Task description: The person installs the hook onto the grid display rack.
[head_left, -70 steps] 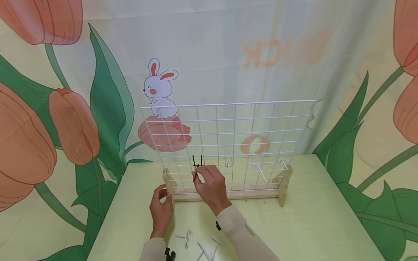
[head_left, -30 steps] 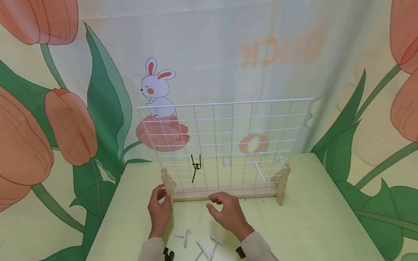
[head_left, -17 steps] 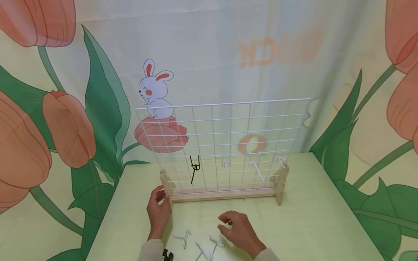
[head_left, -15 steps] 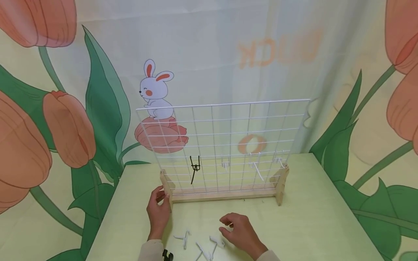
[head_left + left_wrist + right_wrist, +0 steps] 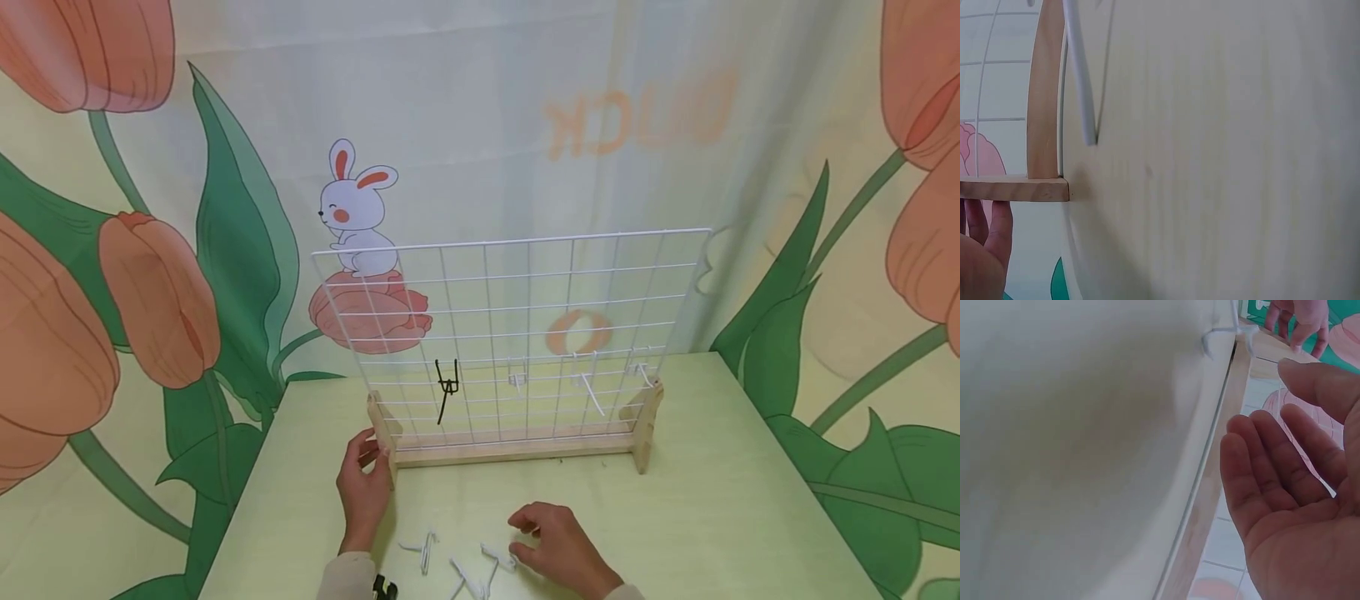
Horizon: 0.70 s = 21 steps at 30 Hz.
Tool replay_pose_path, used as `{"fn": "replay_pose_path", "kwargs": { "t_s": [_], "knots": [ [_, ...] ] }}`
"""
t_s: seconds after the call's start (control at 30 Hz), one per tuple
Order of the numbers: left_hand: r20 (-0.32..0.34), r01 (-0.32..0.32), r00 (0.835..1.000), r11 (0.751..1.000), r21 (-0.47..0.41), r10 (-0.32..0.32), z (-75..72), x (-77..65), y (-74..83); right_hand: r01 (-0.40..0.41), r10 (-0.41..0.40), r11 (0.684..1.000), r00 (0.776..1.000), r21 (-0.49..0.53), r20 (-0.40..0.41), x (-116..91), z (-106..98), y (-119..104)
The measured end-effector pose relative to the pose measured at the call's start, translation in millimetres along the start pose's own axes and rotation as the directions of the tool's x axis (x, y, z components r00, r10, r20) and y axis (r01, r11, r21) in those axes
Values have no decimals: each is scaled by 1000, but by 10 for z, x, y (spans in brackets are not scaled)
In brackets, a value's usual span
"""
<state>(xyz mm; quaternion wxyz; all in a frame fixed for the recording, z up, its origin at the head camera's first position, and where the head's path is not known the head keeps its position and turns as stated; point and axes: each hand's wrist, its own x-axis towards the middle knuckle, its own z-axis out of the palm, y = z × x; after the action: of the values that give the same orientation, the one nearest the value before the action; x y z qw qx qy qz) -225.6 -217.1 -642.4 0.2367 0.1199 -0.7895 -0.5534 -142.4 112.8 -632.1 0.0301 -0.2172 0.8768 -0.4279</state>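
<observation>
My left hand [image 5: 363,492] rests its fingertips against the outer side of the left wooden foot [image 5: 384,421] of a white wire grid rack [image 5: 510,308]. In the left wrist view, its fingers [image 5: 1001,228] touch one face of that foot and none show on the other. A black hook [image 5: 448,387] hangs on the left part of the grid. White hooks hang farther right, among them a long-pronged hook [image 5: 592,393]. My right hand [image 5: 558,546] is relaxed and holds nothing. Close to its fingertips lies a loose white hook [image 5: 498,557] on the table.
More loose white hooks lie near the table's front edge, including one hook [image 5: 426,552] towards the left hand and another hook [image 5: 467,577] in the middle. A wooden bar [image 5: 517,450] joins the rack's feet. Behind stands a curtain [image 5: 480,125] printed with tulips and a rabbit.
My right hand has let go of the black hook, which stays hanging on the grid, and has come down and right towards the loose white hooks. The left hand has stayed at the foot.
</observation>
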Motion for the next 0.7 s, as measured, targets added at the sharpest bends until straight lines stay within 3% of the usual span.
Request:
{"fn": "replay_pose_path", "kwargs": {
  "t_s": [0.47,0.7],
  "knots": [
    [10,-1,1000,999,34,1,-13,-23,-1,11,-8,1000,991,-23,133,-89,81,89],
    [11,-21,1000,1000,23,21,-13,-1,-18,13,-10,1000,990,-20,141,-111,93,91]
  ]
}}
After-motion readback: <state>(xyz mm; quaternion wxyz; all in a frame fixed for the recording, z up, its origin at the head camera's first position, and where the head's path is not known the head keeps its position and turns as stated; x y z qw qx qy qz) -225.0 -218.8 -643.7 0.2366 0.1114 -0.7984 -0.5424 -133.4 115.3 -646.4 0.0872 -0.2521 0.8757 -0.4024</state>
